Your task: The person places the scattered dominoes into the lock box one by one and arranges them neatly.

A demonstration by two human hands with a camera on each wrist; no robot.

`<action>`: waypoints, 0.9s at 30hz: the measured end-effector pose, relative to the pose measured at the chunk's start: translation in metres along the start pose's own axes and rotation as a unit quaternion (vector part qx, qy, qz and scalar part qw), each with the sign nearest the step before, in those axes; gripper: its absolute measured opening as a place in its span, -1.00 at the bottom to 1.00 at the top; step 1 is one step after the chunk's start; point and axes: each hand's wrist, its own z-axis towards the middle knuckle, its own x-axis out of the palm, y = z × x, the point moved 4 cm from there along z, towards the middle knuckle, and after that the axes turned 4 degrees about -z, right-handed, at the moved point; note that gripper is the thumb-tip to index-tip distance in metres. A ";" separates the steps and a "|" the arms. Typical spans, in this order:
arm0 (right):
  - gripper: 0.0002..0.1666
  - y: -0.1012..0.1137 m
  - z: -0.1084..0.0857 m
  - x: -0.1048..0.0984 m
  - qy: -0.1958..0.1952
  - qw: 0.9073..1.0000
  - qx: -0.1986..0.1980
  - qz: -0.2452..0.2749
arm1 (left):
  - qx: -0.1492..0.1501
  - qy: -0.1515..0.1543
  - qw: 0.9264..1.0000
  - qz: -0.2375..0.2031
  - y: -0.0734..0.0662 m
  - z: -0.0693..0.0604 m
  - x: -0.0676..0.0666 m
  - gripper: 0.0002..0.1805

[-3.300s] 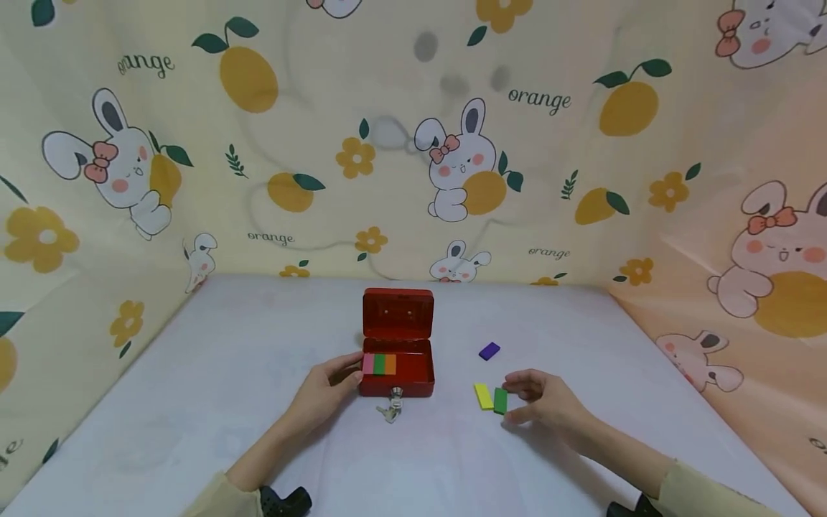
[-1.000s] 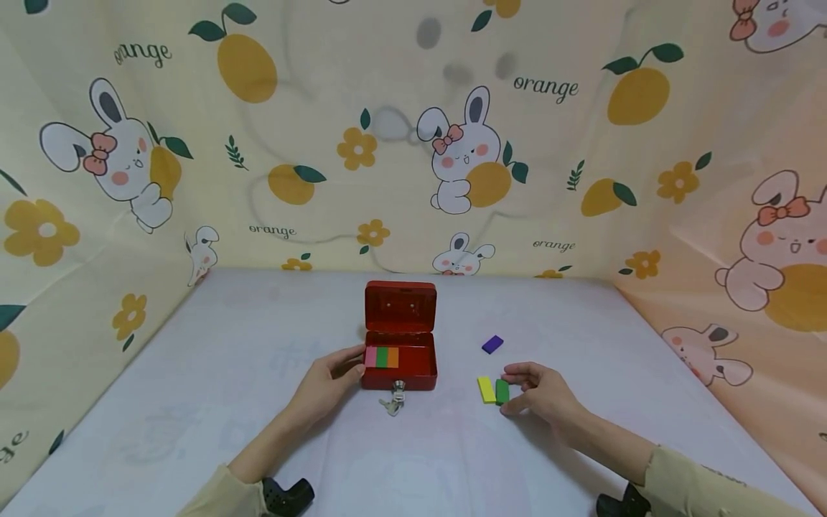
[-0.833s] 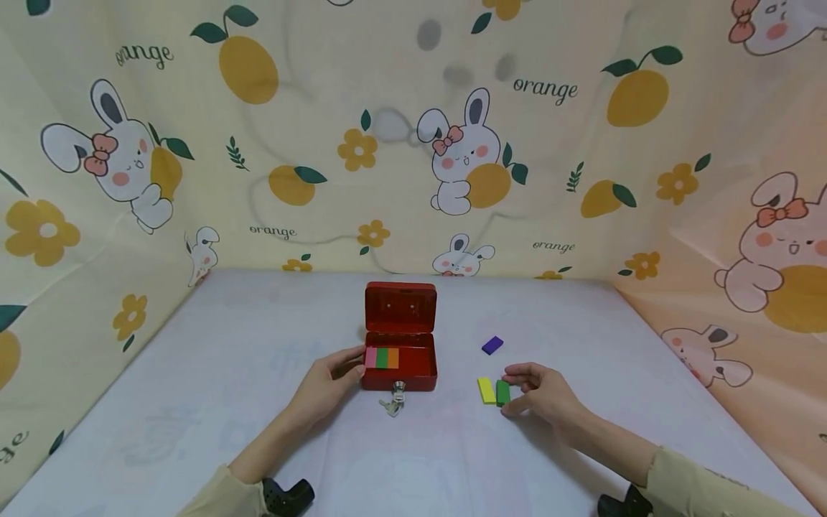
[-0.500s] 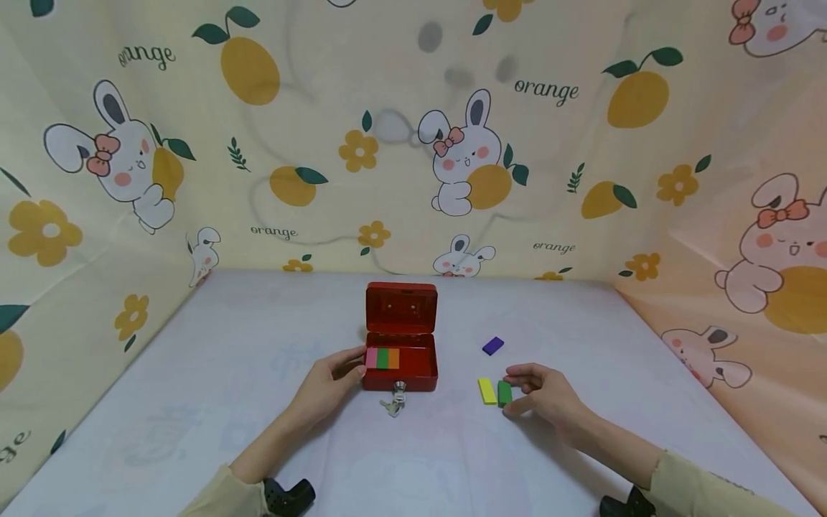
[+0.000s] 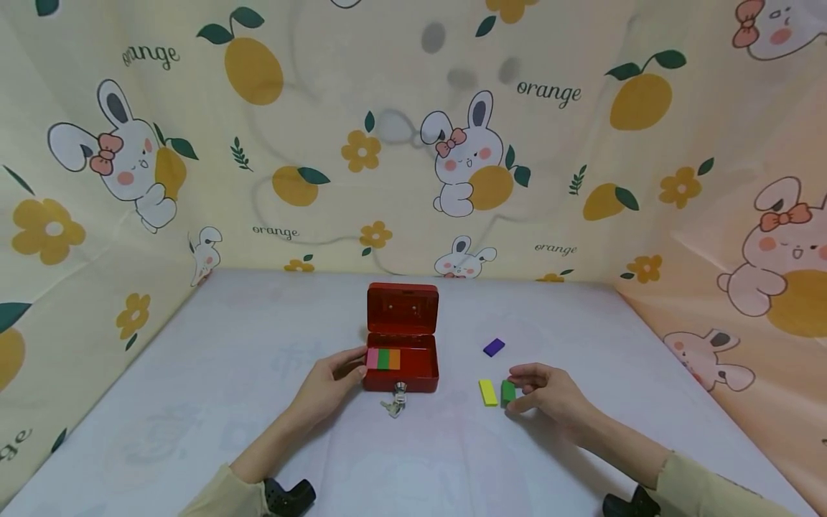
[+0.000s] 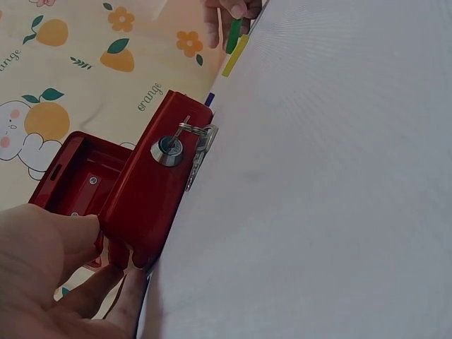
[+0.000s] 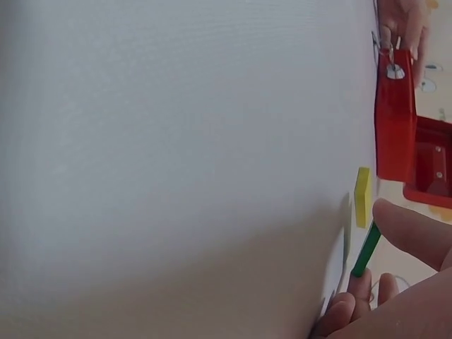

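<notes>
A red cash box [image 5: 423, 385] stands with its lid raised, keys [image 5: 393, 408] hanging from its front lock. Pink, green and orange blocks [image 5: 384, 359] lie side by side in its left part. My left hand [image 5: 328, 384] holds the box at its left side, thumb and fingers against it in the left wrist view. To the right, my right hand [image 5: 554, 396] pinches a green block [image 5: 508, 393] between thumb and fingertips; the right wrist view shows this block [image 7: 366, 248] tilted, on edge. Just left of it a yellow block [image 5: 487, 393] lies flat.
A purple block [image 5: 494, 347] lies on the white tabletop [image 5: 413, 467] behind the yellow one. A cloth printed with rabbits and oranges [image 5: 400, 179] walls off the back and both sides. Dark devices [image 5: 288, 497] are strapped at both wrists.
The right fingers have closed on the green block and drawn it rightward, widening the gap to the yellow block, and tipped it up. The left hand and box keep their places.
</notes>
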 end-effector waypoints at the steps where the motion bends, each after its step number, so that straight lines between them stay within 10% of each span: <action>1: -0.17 0.000 0.000 0.000 0.001 1.000 0.000 0.000 | 0.000 0.000 1.000 0.001 0.000 0.000 0.000 -0.52; 27: -0.22 0.003 0.002 -0.001 0.004 1.000 0.009 0.015 | 0.004 0.000 1.000 -0.004 0.002 0.001 -0.001 -0.52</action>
